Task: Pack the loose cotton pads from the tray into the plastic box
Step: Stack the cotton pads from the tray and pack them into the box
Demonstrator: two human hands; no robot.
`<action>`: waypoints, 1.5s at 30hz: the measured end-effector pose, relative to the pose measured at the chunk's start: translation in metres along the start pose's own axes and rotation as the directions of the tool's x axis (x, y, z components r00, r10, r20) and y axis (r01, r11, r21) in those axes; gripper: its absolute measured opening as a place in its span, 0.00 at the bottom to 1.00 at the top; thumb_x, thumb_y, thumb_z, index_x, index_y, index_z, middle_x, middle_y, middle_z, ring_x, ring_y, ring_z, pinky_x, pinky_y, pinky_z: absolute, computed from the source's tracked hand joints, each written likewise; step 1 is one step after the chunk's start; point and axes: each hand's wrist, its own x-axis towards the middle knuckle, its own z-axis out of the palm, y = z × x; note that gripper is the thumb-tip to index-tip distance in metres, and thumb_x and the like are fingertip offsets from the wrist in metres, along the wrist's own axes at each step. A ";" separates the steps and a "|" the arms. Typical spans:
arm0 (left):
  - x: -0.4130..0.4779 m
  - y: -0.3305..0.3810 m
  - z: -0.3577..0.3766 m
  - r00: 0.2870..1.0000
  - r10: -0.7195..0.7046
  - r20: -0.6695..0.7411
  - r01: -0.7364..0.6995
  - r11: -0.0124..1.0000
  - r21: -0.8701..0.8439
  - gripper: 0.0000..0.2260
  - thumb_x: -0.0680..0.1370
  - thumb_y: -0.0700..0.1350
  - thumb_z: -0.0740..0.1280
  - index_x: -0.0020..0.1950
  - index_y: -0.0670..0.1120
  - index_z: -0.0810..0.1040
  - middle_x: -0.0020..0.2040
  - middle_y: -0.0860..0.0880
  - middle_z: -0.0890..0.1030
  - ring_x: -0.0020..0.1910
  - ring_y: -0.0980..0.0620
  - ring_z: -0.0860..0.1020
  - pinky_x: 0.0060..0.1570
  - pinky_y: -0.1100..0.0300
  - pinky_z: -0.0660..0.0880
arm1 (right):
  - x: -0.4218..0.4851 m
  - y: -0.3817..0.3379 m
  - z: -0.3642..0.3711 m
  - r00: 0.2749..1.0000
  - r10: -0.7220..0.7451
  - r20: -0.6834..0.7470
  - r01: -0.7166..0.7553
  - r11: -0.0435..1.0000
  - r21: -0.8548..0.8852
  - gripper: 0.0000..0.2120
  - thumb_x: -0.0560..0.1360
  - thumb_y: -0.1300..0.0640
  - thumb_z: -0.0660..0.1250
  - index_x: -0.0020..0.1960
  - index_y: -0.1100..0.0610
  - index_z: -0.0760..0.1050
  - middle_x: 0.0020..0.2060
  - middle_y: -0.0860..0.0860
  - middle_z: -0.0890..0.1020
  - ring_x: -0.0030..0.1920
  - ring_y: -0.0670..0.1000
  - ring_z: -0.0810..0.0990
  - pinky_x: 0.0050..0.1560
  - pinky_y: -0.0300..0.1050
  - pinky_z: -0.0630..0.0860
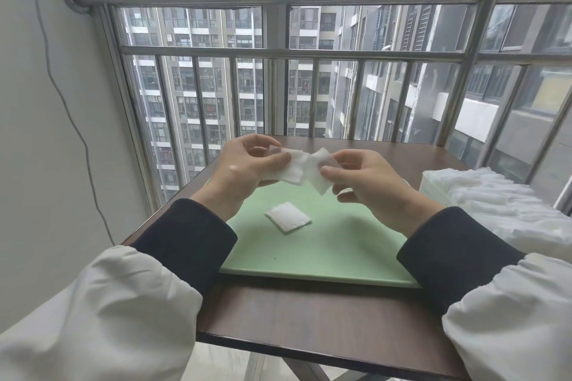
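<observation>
Left hand (pixel 247 164): you pinch a cotton pad (pixel 292 170) above the green tray (pixel 325 254).
Right hand (pixel 362 179): thumb and finger clamp a second pad (pixel 318 182) — overlapping the first.
Loose pad (pixel 288 217): lying mid-tray.
Plastic box (pixel 433 190): right of the tray.

white cotton pads (pixel 301 168) overlapping aloft over far edge of green tray (pixel 325 250) | single pad (pixel 288 217) lying flat mid-tray | clear plastic box (pixel 433 189) sitting at right edge of counter (pixel 278 312), holding packed rows
</observation>
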 end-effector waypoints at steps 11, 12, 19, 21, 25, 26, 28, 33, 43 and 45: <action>-0.006 0.000 0.009 0.993 -0.044 0.110 0.036 0.997 0.072 0.10 0.72 0.33 0.76 0.50 0.43 0.83 0.46 0.41 0.87 0.43 0.45 0.86 0.38 0.59 0.82 | -0.004 -0.011 0.001 0.970 -0.132 0.202 0.074 0.959 0.274 0.07 0.70 0.55 0.75 0.46 0.57 0.84 0.39 0.55 0.84 0.33 0.50 0.76 0.34 0.41 0.75; -0.007 0.001 0.011 0.991 -0.042 0.130 0.033 0.997 0.071 0.09 0.73 0.34 0.76 0.51 0.43 0.83 0.47 0.40 0.87 0.43 0.45 0.86 0.38 0.59 0.82 | -0.005 -0.010 0.002 0.974 -0.119 0.192 0.075 0.972 0.224 0.08 0.69 0.55 0.75 0.46 0.57 0.84 0.38 0.56 0.84 0.31 0.50 0.76 0.34 0.42 0.74; -0.011 0.005 0.014 0.975 -0.037 0.220 0.032 0.999 0.024 0.06 0.78 0.38 0.72 0.54 0.42 0.82 0.51 0.39 0.86 0.51 0.42 0.86 0.42 0.58 0.83 | -0.004 -0.006 0.003 0.993 -0.078 0.090 0.074 0.996 0.041 0.05 0.73 0.57 0.75 0.46 0.58 0.83 0.32 0.50 0.83 0.28 0.47 0.76 0.32 0.40 0.75; -0.012 0.005 0.014 0.971 -0.037 0.238 0.035 0.999 0.013 0.06 0.78 0.38 0.71 0.55 0.41 0.82 0.51 0.39 0.86 0.51 0.41 0.85 0.43 0.59 0.83 | -0.004 -0.006 0.003 0.996 -0.060 0.072 0.057 0.998 0.042 0.04 0.74 0.56 0.75 0.45 0.57 0.83 0.32 0.50 0.83 0.29 0.47 0.76 0.33 0.40 0.75; -0.011 0.005 0.014 0.969 -0.064 0.238 0.065 0.998 0.005 0.07 0.83 0.40 0.65 0.56 0.40 0.82 0.50 0.40 0.87 0.49 0.43 0.86 0.41 0.58 0.82 | -0.004 -0.007 0.005 0.999 -0.039 0.033 0.038 0.999 0.036 0.05 0.73 0.56 0.76 0.43 0.56 0.83 0.32 0.50 0.83 0.28 0.47 0.76 0.33 0.40 0.76; -0.011 0.006 0.015 0.967 -0.082 0.240 0.089 0.996 -0.018 0.09 0.84 0.42 0.63 0.56 0.40 0.82 0.49 0.40 0.87 0.47 0.44 0.86 0.39 0.59 0.82 | -0.003 -0.007 0.005 0.999 -0.040 0.024 0.040 0.999 0.025 0.05 0.73 0.56 0.76 0.43 0.56 0.83 0.32 0.49 0.83 0.28 0.46 0.76 0.33 0.40 0.76; -0.011 0.009 0.016 0.960 -0.091 0.266 0.112 0.992 -0.062 0.13 0.81 0.48 0.66 0.57 0.39 0.81 0.48 0.40 0.87 0.45 0.44 0.86 0.38 0.60 0.82 | -0.003 -0.006 0.006 0.999 -0.047 0.009 0.046 0.999 0.006 0.06 0.73 0.55 0.76 0.44 0.57 0.83 0.30 0.48 0.83 0.28 0.46 0.76 0.33 0.39 0.76; -0.012 0.004 0.016 0.968 -0.017 0.249 0.011 1.000 0.025 0.15 0.72 0.37 0.77 0.57 0.41 0.80 0.50 0.38 0.86 0.49 0.42 0.86 0.44 0.57 0.83 | 0.000 -0.003 0.008 0.997 -0.065 -0.042 0.060 0.991 -0.117 0.11 0.74 0.52 0.76 0.47 0.59 0.80 0.30 0.49 0.84 0.27 0.46 0.77 0.29 0.38 0.74; 0.000 -0.002 0.007 0.974 0.083 -0.210 -0.046 0.983 0.179 0.10 0.77 0.33 0.67 0.55 0.47 0.76 0.54 0.41 0.82 0.51 0.44 0.84 0.45 0.53 0.84 | 0.002 0.002 0.032 0.926 0.095 0.364 0.230 0.625 -0.746 0.20 0.81 0.42 0.60 0.72 0.40 0.70 0.56 0.48 0.72 0.54 0.47 0.74 0.56 0.44 0.68; 0.000 -0.002 0.009 0.975 0.079 -0.210 -0.040 0.982 0.185 0.10 0.77 0.33 0.66 0.54 0.46 0.76 0.55 0.41 0.82 0.52 0.43 0.83 0.46 0.53 0.84 | 0.003 0.003 0.041 0.920 0.117 0.375 0.265 0.520 -0.812 0.20 0.82 0.42 0.58 0.74 0.38 0.66 0.59 0.49 0.68 0.63 0.52 0.67 0.66 0.50 0.64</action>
